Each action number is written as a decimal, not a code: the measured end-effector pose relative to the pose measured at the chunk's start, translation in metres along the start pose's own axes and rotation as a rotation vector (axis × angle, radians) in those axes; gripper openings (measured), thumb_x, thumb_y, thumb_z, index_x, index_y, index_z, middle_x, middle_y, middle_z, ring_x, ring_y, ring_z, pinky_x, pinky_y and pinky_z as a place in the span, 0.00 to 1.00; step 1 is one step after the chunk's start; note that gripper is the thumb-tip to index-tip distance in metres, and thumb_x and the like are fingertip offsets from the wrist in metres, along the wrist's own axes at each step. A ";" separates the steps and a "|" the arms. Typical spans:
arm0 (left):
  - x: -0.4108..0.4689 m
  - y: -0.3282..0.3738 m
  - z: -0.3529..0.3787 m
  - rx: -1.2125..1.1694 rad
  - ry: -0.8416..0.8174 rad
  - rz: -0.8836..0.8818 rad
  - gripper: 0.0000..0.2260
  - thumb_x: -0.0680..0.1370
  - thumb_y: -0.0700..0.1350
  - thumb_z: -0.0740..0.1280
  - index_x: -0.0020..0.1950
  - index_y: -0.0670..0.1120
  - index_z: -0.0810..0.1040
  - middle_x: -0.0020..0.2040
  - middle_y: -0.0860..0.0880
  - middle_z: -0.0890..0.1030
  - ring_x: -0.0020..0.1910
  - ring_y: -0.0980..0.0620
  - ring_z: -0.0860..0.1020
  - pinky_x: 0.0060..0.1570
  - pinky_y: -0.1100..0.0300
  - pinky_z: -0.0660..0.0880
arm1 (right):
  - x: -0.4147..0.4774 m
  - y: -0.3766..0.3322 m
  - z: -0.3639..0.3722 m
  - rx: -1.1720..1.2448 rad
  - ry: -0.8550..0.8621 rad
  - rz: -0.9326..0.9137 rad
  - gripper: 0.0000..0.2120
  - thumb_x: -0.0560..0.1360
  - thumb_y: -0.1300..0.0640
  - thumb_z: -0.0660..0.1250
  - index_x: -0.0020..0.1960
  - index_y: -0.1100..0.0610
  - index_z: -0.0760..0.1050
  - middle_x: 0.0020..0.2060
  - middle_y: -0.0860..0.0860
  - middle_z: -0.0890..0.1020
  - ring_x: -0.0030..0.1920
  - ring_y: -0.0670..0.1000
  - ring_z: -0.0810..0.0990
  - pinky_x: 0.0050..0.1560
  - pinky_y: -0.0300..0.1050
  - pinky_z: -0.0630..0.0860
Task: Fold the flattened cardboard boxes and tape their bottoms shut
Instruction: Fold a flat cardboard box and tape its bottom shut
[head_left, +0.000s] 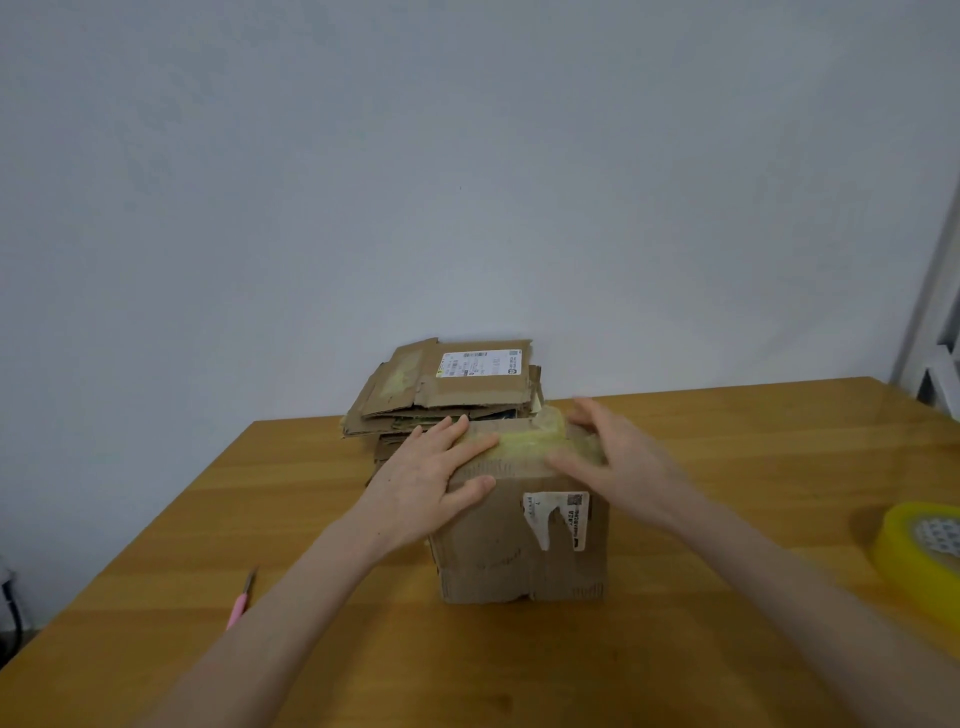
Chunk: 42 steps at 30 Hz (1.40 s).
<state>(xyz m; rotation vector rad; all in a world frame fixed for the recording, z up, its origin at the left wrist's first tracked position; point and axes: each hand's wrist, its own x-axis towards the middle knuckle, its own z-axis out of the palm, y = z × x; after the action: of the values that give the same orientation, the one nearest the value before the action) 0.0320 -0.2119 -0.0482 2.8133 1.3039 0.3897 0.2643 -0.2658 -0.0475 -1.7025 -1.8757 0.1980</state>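
Observation:
A folded brown cardboard box (498, 551) stands on the wooden table (727, 467), with a torn white label on its near face and yellowish tape across its top. My left hand (431, 478) lies flat on the top left edge, fingers straight, thumb down the near face. On the top right part my right hand (608, 457) presses with spread fingers; it is blurred. Behind the box lies a stack of flattened cardboard boxes (452, 384). A roll of yellow tape (919, 556) sits at the table's right edge.
A pink-handled cutter (241, 600) lies on the table to the left of my left forearm. A plain wall rises just behind the table. A white frame (935, 353) stands at the far right.

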 end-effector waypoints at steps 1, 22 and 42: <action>0.000 0.002 0.000 0.034 -0.006 0.002 0.37 0.68 0.75 0.39 0.75 0.63 0.54 0.78 0.51 0.52 0.77 0.54 0.48 0.74 0.56 0.47 | 0.006 -0.005 -0.003 0.020 0.026 0.054 0.42 0.69 0.28 0.55 0.75 0.52 0.55 0.65 0.46 0.72 0.62 0.48 0.72 0.58 0.48 0.74; 0.002 0.011 0.005 0.163 0.062 0.024 0.38 0.71 0.72 0.37 0.77 0.57 0.51 0.78 0.53 0.52 0.76 0.55 0.50 0.69 0.64 0.42 | -0.013 -0.008 0.003 -0.444 -0.190 -0.214 0.47 0.66 0.26 0.30 0.77 0.53 0.45 0.76 0.47 0.47 0.76 0.47 0.43 0.71 0.42 0.38; 0.001 0.018 0.005 0.132 0.071 -0.011 0.47 0.65 0.76 0.31 0.77 0.54 0.56 0.77 0.53 0.54 0.76 0.56 0.52 0.70 0.65 0.41 | -0.012 -0.008 0.001 -0.373 -0.176 -0.146 0.33 0.78 0.38 0.50 0.77 0.54 0.48 0.77 0.49 0.49 0.76 0.48 0.45 0.73 0.44 0.44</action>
<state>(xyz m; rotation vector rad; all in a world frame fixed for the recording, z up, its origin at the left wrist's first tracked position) 0.0470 -0.2221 -0.0502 2.9234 1.4082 0.4224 0.2567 -0.2786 -0.0480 -1.8229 -2.2702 -0.0680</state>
